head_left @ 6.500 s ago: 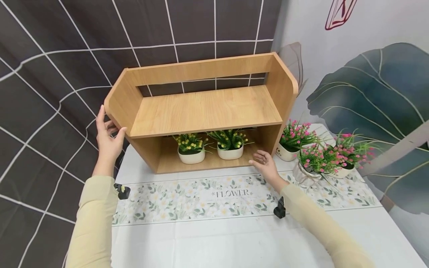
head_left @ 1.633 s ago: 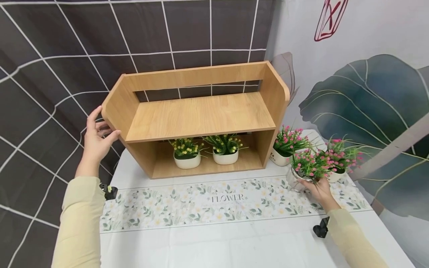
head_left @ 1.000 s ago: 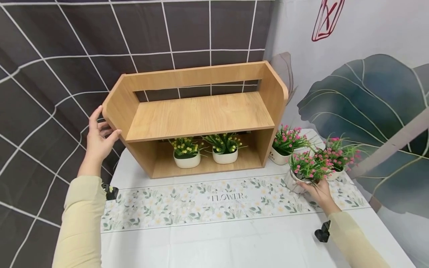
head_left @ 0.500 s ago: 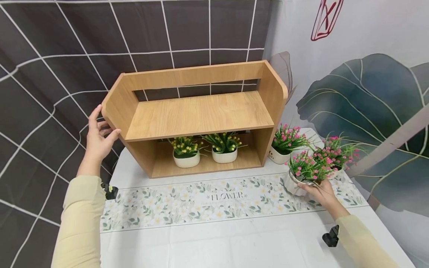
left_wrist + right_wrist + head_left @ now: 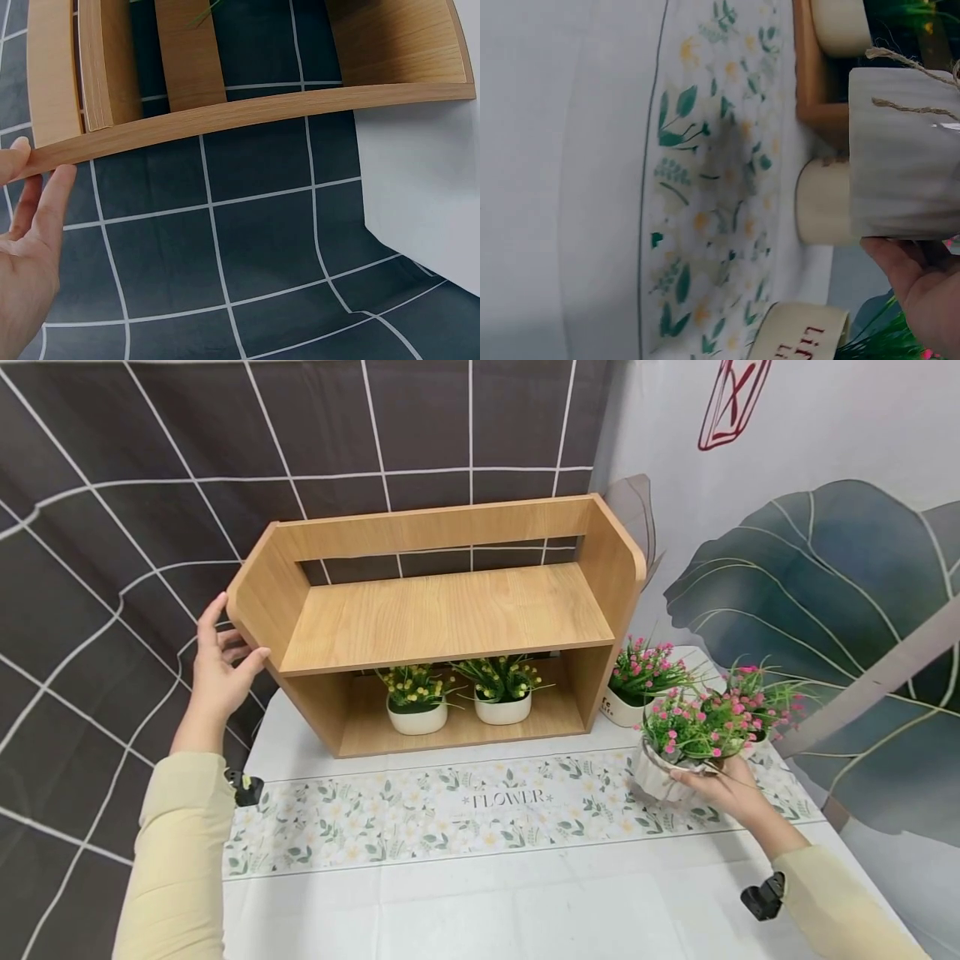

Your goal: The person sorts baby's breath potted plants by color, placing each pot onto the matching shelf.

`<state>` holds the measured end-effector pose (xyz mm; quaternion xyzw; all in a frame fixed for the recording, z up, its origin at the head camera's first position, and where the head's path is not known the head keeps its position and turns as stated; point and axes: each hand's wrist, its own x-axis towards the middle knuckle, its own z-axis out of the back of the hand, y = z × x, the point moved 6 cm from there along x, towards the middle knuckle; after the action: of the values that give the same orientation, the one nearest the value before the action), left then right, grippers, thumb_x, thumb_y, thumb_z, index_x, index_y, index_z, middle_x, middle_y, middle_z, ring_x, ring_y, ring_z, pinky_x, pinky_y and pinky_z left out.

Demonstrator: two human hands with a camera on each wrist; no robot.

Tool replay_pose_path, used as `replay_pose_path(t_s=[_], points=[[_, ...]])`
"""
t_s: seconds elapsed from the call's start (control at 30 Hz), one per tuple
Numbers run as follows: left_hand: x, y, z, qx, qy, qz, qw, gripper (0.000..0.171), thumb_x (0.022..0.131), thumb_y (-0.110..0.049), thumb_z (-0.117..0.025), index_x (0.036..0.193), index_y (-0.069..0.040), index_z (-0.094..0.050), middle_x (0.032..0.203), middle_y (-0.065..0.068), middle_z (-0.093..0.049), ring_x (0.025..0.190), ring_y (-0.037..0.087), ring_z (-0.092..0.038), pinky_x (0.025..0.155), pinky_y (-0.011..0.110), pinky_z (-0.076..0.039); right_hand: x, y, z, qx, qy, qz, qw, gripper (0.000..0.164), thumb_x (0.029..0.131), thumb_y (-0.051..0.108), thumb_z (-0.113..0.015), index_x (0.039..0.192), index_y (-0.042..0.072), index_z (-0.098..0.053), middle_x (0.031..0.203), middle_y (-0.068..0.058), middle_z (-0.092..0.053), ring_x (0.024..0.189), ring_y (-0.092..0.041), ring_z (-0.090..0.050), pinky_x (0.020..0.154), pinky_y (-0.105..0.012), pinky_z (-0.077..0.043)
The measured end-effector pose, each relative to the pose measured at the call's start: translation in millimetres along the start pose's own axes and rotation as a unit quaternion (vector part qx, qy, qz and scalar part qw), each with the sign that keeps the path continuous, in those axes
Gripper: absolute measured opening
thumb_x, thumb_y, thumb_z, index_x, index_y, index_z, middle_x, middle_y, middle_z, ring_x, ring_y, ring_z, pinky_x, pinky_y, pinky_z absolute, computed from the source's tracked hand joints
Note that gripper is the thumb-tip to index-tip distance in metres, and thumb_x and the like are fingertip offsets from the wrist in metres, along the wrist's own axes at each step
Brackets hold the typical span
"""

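My left hand (image 5: 221, 677) is at the front edge of the wooden shelf's (image 5: 450, 614) left side panel; in the left wrist view that panel's edge (image 5: 247, 112) passes between my finger and thumb tips. At the right, my right hand (image 5: 727, 789) grips a white pot of pink flowers (image 5: 660, 777) by its side, thumb toward the front. The right wrist view shows this pot (image 5: 900, 165) with twine around it, raised over the table. Two white pots with yellow flowers, a left one (image 5: 417, 717) and a right one (image 5: 502, 708), stand on the lower shelf.
Two more pots of pink flowers stand beyond my right hand: one (image 5: 626, 706) against the shelf's right side, another (image 5: 757, 702) farther right. A flower-printed runner (image 5: 360, 827) crosses the white table (image 5: 487, 910). A dark checked cloth (image 5: 420, 427) hangs behind.
My right hand has moved from the shelf's lower right corner to the pink flower pot, taken hold of it, and lifted it slightly, tilting it. My left hand stays at the shelf.
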<state>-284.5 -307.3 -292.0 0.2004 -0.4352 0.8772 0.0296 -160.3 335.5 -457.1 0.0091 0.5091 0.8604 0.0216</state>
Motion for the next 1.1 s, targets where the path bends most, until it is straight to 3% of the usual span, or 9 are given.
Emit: replay_pose_path(t_s=[0.07, 0.1, 0.17, 0.3, 0.5, 0.73, 0.97, 1.03, 1.1], points=[[0.2, 0.4, -0.2, 0.002, 0.002, 0.003, 1.0, 0.085, 0.088, 0.005, -0.059, 0.151, -0.027, -0.012, 0.133, 0.025, -0.046, 0.115, 0.046, -0.051, 0.088, 0.03, -0.052, -1.7, 6.1, 0.2, -0.001, 0.009, -0.003, 1.0, 0.066, 0.09, 0.013, -0.061, 0.142, -0.007, -0.024, 0.133, -0.027, -0.042, 0.101, 0.01, -0.045, 0.075, -0.005, -0.041], [0.4, 0.7, -0.2, 0.002, 0.002, 0.005, 1.0, 0.085, 0.088, 0.004, -0.059, 0.151, -0.027, -0.012, 0.133, 0.025, -0.046, 0.115, 0.045, -0.051, 0.088, 0.031, -0.052, -2.7, 10.1, 1.8, -0.043, -0.004, 0.002, 0.999, 0.072, 0.088, 0.012, -0.065, 0.141, -0.012, -0.022, 0.133, -0.035, -0.038, 0.1, 0.01, -0.044, 0.073, -0.006, -0.041], [0.3, 0.5, 0.4, 0.003, 0.004, 0.007, 1.0, 0.085, 0.088, 0.004, -0.059, 0.151, -0.028, -0.011, 0.134, 0.026, -0.045, 0.116, 0.045, -0.05, 0.089, 0.034, -0.052, -4.0, 18.4, 3.8, -0.059, -0.009, 0.019, 0.998, 0.072, 0.086, 0.011, -0.067, 0.141, -0.01, -0.026, 0.131, -0.033, -0.042, 0.102, 0.006, -0.046, 0.073, -0.009, -0.044], [0.4, -0.5, 0.7, 0.003, 0.005, 0.006, 1.0, 0.085, 0.088, 0.004, -0.058, 0.152, -0.027, -0.011, 0.134, 0.026, -0.045, 0.115, 0.046, -0.05, 0.09, 0.035, -0.051, -5.2, 33.1, 4.2, -0.062, 0.004, 0.026, 0.998, 0.072, 0.085, 0.012, -0.068, 0.14, -0.011, -0.028, 0.131, -0.033, -0.043, 0.098, 0.014, -0.04, 0.074, -0.013, -0.046], [-0.1, -0.4, 0.3, 0.007, 0.007, 0.007, 0.9999, 0.085, 0.089, 0.004, -0.058, 0.152, -0.027, -0.01, 0.135, 0.026, -0.044, 0.116, 0.049, -0.05, 0.091, 0.043, -0.05, -3.9, 59.5, 4.1, -0.095, 0.014, 0.059, 0.994, 0.071, 0.082, 0.01, -0.071, 0.138, -0.01, -0.031, 0.126, -0.034, -0.046, 0.103, -0.012, -0.051, 0.071, -0.024, -0.048], [-0.6, 0.7, -1.7, 0.007, 0.008, 0.003, 0.9999, 0.085, 0.088, 0.004, -0.058, 0.152, -0.028, -0.01, 0.134, 0.026, -0.045, 0.115, 0.047, -0.05, 0.09, 0.041, -0.05, -0.2, 86.9, 2.8, -0.096, 0.034, 0.071, 0.992, 0.062, 0.082, 0.01, -0.072, 0.132, -0.009, -0.041, 0.121, -0.03, -0.052, 0.092, 0.012, -0.046, 0.072, -0.035, -0.054], [-0.6, -0.3, -2.7, 0.009, 0.005, -0.006, 0.9999, 0.086, 0.088, 0.006, -0.058, 0.152, -0.026, -0.01, 0.132, 0.025, -0.047, 0.114, 0.046, -0.052, 0.089, 0.037, -0.051, 4.3, 118.0, -0.9, -0.091, 0.058, 0.066, 0.992, 0.062, 0.084, 0.009, -0.07, 0.134, -0.01, -0.038, 0.122, -0.032, -0.052, 0.103, -0.027, -0.059, 0.074, -0.037, -0.056], [-0.7, -0.5, -2.1, 0.007, 0.005, -0.003, 1.0, 0.086, 0.088, 0.005, -0.058, 0.152, -0.026, -0.01, 0.132, 0.025, -0.046, 0.115, 0.046, -0.051, 0.089, 0.038, -0.051, 6.9, 129.7, -2.5, -0.088, 0.056, 0.084, 0.991, 0.065, 0.082, 0.007, -0.071, 0.136, -0.008, -0.038, 0.12, -0.028, -0.054, 0.097, -0.019, -0.06, 0.07, -0.032, -0.055], [-0.9, -0.4, -0.7, 0.004, 0.003, 0.003, 1.0, 0.085, 0.089, 0.004, -0.058, 0.152, -0.027, -0.01, 0.133, 0.026, -0.045, 0.116, 0.047, -0.051, 0.09, 0.04, -0.05, 10.5, 143.1, -4.7, -0.093, 0.053, 0.114, 0.988, 0.06, 0.08, 0.006, -0.073, 0.131, -0.006, -0.044, 0.103, -0.021, -0.061, 0.074, -0.005, -0.056, 0.061, -0.026, -0.05]])
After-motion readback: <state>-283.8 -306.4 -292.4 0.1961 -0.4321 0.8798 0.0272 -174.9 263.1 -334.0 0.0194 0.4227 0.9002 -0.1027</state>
